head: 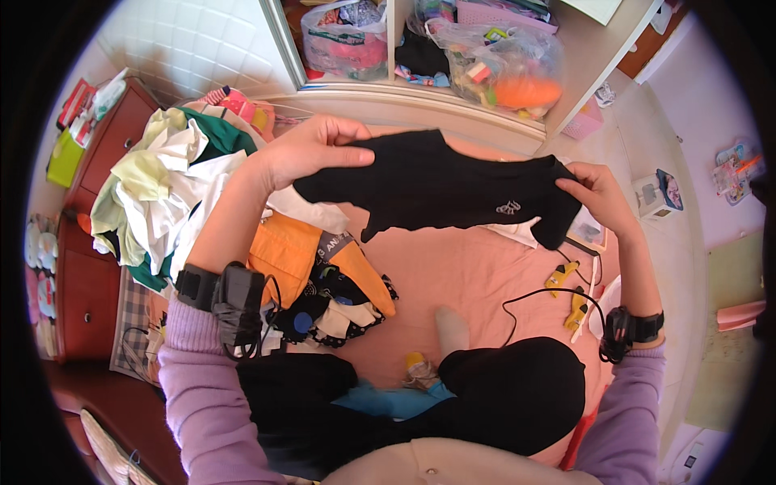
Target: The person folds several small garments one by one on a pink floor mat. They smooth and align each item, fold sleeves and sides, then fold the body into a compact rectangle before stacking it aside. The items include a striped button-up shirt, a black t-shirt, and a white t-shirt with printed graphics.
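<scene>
Stretched between my two hands, a small black short-sleeved shirt (pixel 448 188) hangs in the air with a light emblem on its chest. My left hand (pixel 318 148) pinches one end between thumb and fingers. At the other end, my right hand (pixel 591 191) grips it near a sleeve. Under the shirt lies a pink bedsheet (pixel 418 279). Left of it, close to my left forearm, are an orange and grey garment (pixel 288 248) and several dark and patterned clothes (pixel 333 297).
A tall heap of clothes (pixel 157 176) rises by a red-brown cabinet (pixel 91 291). Plastic bags (pixel 345 42) fill the open wardrobe ahead. Yellow-and-black objects (pixel 564 276) and a black cable (pixel 515 303) lie at the right. Blue cloth (pixel 394 400) rests between my legs.
</scene>
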The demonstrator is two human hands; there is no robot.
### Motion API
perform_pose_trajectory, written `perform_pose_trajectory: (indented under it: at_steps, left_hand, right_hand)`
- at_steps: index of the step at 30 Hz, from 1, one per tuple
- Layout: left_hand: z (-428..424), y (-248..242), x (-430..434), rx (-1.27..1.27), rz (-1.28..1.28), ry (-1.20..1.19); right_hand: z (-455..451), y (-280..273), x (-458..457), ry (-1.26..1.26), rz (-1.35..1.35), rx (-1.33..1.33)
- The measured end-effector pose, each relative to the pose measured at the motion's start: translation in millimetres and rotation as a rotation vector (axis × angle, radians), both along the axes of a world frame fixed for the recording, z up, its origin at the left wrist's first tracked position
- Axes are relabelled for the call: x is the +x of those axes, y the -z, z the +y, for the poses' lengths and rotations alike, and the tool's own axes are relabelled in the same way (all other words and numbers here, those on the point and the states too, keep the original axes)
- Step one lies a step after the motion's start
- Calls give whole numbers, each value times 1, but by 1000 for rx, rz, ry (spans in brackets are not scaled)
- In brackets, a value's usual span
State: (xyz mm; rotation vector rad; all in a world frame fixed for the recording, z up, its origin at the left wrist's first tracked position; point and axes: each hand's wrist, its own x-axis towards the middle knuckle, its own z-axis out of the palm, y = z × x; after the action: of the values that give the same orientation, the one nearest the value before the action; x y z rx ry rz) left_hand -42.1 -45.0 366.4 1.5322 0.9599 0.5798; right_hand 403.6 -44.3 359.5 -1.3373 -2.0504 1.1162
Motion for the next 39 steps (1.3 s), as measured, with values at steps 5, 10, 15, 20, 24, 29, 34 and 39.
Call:
perform_pose_trajectory:
  at_steps: [5, 10, 15, 20, 24, 29, 34, 39]
  left_hand:
    - [2, 1, 5, -216, -92, 347]
    - [50, 37, -10, -161, -120, -79]
    - [117, 144, -17, 257, 203, -720]
    - [102, 255, -3, 315, 211, -839]
    - [39, 308, 11, 325, 552, -597]
    - [-15, 321, -11, 235, 1228, -42]
    - [-53, 316, -25, 154, 1277, 113]
    - [-95, 309, -38, -57, 1367, 293]
  right_hand:
    - [-1, -5, 1, -74, 118, -175]
    - [63, 18, -8, -54, 79, 15]
    - [147, 106, -28, 65, -106, 285]
    - [143, 216, -29, 131, -97, 279]
    - [66, 288, -19, -53, 65, -150]
    - [-19, 343, -19, -65, -92, -456]
    - [-51, 353, -25, 123, 157, -876]
    - [-63, 354, -19, 72, 116, -923]
